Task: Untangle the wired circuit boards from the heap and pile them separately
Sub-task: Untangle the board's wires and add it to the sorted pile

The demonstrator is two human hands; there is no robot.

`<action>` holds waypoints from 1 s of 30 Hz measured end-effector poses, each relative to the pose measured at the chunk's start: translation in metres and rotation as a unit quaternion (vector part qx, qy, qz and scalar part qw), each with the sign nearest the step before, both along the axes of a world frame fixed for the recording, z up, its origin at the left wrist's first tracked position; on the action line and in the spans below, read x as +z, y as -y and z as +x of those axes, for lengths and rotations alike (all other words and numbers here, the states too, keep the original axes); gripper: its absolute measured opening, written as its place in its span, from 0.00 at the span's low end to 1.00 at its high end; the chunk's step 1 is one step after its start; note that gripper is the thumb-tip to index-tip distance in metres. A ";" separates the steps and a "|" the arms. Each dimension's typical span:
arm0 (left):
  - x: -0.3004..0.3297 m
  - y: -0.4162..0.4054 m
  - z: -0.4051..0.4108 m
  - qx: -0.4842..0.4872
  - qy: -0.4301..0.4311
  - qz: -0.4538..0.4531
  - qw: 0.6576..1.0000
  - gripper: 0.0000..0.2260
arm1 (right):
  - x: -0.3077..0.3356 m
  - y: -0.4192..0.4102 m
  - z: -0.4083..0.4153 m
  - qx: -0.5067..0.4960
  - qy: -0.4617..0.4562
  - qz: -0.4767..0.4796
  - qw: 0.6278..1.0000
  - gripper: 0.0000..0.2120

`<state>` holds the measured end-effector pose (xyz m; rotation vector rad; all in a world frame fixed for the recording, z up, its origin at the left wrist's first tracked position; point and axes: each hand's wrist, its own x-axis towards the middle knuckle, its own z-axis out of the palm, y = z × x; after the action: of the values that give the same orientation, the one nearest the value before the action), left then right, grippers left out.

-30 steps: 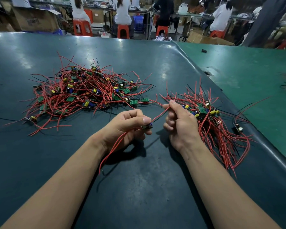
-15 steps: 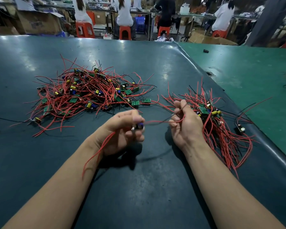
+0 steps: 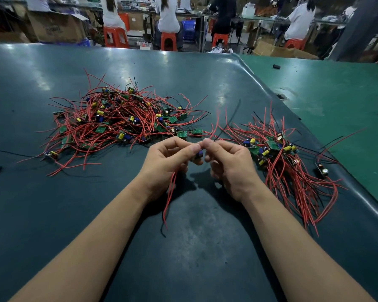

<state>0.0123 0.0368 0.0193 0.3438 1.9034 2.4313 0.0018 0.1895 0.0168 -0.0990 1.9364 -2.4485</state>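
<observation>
So right now I've got one board (image 3: 198,154) pinched between both hands out in front of me, just above the table (image 3: 194,247); left hand (image 3: 168,159) has its fingers curled round it with the red wires (image 3: 170,194) trailing down out of the palm toward the mat; right hand (image 3: 228,164) is curled in too, fingertips meeting the left ones at the board, though I can't tell exactly which lead it's pinching. The heap (image 3: 120,120) sits to my left, still a big knot; the sorted pile (image 3: 286,162) is just right of my right hand.

What worries me: a red lead seems to run from my fingers back toward the heap's near edge; if that's still snagged and I swing right, I'd guess it drags a clump along or stresses a solder joint; also those dangling wires could catch the pile when I drop it, re-tangling stuff I've already freed.
</observation>
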 end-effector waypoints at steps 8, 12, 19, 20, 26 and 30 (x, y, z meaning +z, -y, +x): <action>0.001 0.003 -0.003 -0.054 0.021 -0.010 0.998 0.09 | 0.001 -0.007 -0.005 -0.025 0.045 -0.085 0.995 0.08; 0.001 0.004 -0.005 -0.041 0.027 -0.001 0.999 0.08 | 0.001 -0.007 -0.002 0.050 0.041 -0.089 0.994 0.12; -0.002 0.004 -0.008 -0.057 0.040 0.003 0.998 0.12 | 0.000 -0.001 0.003 0.048 0.036 -0.007 0.998 0.07; -0.002 0.005 -0.009 -0.063 0.045 0.012 0.997 0.12 | 0.001 -0.001 0.002 0.038 0.036 -0.016 0.998 0.07; 0.002 0.005 -0.007 -0.153 0.115 0.093 0.977 0.09 | 0.002 -0.005 -0.005 -0.024 0.037 -0.114 0.992 0.07; 0.006 0.007 -0.003 -0.193 0.131 0.097 0.968 0.08 | 0.005 -0.013 -0.009 -0.074 0.059 -0.177 0.980 0.10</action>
<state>0.0096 0.0294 0.0255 0.3401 1.3517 2.2677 -0.0070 0.2027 0.0217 0.1889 1.4937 -2.7979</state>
